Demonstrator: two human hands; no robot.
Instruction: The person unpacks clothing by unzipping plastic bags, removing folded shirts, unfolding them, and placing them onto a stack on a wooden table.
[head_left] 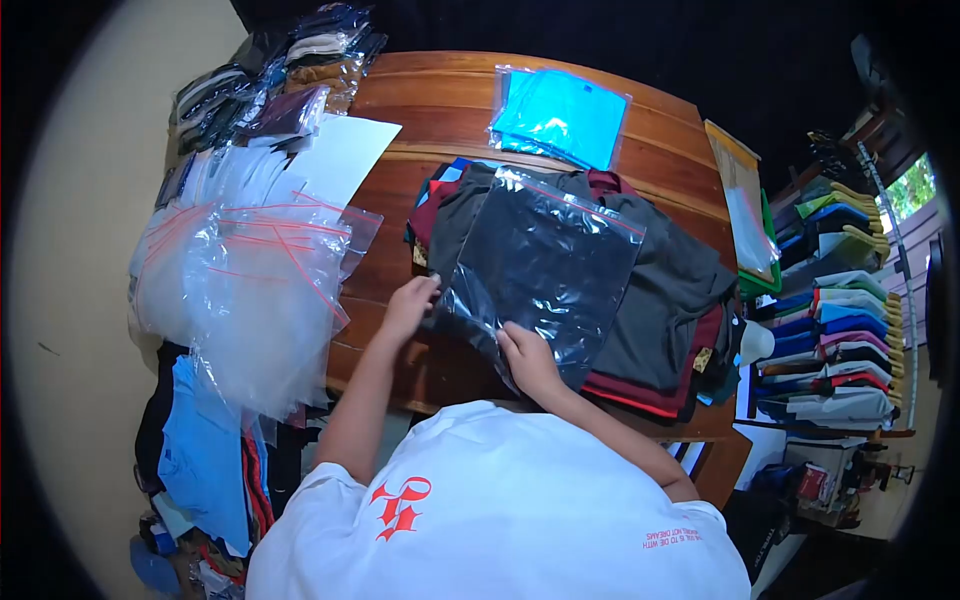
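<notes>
1. The right hand (528,358) has its grip at the lower edge of the clear bag (545,270), with the thumb laid upon the plastic; whether the fingers pinch it from below, I cannot tell.
2. The left hand (412,305) is beside the left edge of this bag, fingers curled together; if they pinch the plastic, I cannot tell.
3. The bag, with dark content, lies on top of the clothes pile (675,290). Its red closing strip (570,200) is at the far end.
4. I judge it light and soft, not fragile, but the shiny film is probably slippery and may crease. Both side edges seem the good places to take hold, with the content pinched together with the film.
5. Beyond the pile, on the desk (430,110), lie bright blue packed clothes (565,115). To the left of the pile are many clear bags (265,320) with red strips.
6. On the near side of the pile, the white shirt (480,510) has small red writing, upside down, where "TO DIE WITH" and "NOT DREAMS" are readable. The gold tag (703,358) at the pile's right side is too small for reading.
</notes>
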